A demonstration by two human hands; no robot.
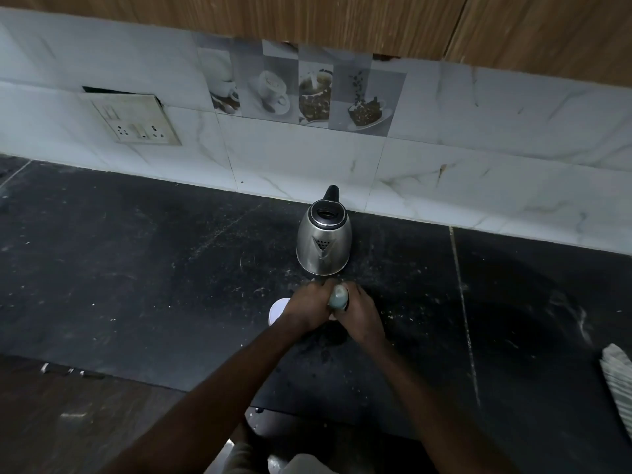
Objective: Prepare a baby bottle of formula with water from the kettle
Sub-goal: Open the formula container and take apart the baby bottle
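Note:
A steel kettle (324, 239) with a black rim and handle stands on the dark counter (154, 268) near the back wall, its spout facing me. Just in front of it both hands wrap a baby bottle (338, 296), whose pale teat and cap show between them. My left hand (309, 307) grips it from the left. My right hand (360, 313) grips it from the right. A white round container (277, 310) peeks out behind my left hand, mostly hidden.
The tiled back wall carries a switch and socket plate (131, 119) at left. A striped cloth (617, 384) lies at the counter's right edge. The counter's front edge runs below my forearms, with floor at lower left.

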